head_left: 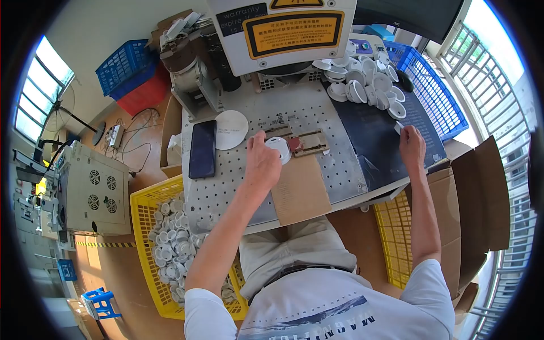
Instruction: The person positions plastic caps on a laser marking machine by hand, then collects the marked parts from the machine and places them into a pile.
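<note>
My left hand (263,163) is closed on the edge of a round white plastic cap (278,148), which sits at a metal fixture (310,141) on the perforated metal plate. A small reddish-brown block (294,144) is beside the cap. Over the dark mat, my right hand (412,146) has its fingers pinched together on a small white piece (399,126), mostly hidden by the fingers. Beyond it lies a heap of white round caps (368,79).
A phone (203,148) and a white disc (231,130) lie left of the fixture; cardboard (300,190) lies in front. Overhead hangs a machine head with a warning label (294,34). A yellow basket (141,226) of white parts stands lower left. Open cardboard box (481,198) at right.
</note>
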`<move>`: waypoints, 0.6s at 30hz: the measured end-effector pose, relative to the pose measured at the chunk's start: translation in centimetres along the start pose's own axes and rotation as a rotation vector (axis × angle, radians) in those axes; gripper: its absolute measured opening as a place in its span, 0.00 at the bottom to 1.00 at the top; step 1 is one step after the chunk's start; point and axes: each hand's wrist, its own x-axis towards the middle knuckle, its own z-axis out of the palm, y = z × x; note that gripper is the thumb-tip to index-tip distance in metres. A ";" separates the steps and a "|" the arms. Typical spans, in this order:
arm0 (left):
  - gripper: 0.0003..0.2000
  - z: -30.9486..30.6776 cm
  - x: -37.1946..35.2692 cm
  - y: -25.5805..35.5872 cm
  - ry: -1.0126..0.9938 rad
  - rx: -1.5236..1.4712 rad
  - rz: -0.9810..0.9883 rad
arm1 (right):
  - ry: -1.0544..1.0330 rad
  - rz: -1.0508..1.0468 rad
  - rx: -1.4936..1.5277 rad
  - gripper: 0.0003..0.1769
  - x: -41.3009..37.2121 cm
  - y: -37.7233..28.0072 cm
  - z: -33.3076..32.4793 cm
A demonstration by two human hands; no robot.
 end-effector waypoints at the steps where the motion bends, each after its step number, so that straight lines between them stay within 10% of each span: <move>1: 0.05 1.7 0.7 1.0 -0.080 0.089 0.064 | -0.025 0.005 0.171 0.07 -0.6 -2.2 -1.3; 3: 0.06 2.6 1.5 2.6 -0.154 0.157 0.148 | -0.088 0.041 0.497 0.08 -2.6 -6.5 -2.1; 6: 0.06 2.1 0.1 3.9 -0.343 0.233 0.166 | -0.725 0.449 1.175 0.10 -4.9 -12.8 -3.8; 11: 0.05 -1.3 -7.5 2.9 -0.210 0.152 0.191 | -0.974 0.536 1.227 0.10 -7.1 -18.5 0.8; 13: 0.03 -2.4 -11.1 -0.5 -0.115 0.110 0.020 | -1.002 0.445 1.204 0.10 -7.1 -18.7 1.2; 15: 0.03 -3.8 -13.7 -4.0 -0.047 0.087 -0.171 | -0.591 -0.196 0.663 0.17 -6.9 -19.3 0.2; 18: 0.04 -5.7 -15.6 -5.7 0.026 0.098 -0.276 | -0.620 -0.377 0.395 0.26 -6.6 -21.1 -3.4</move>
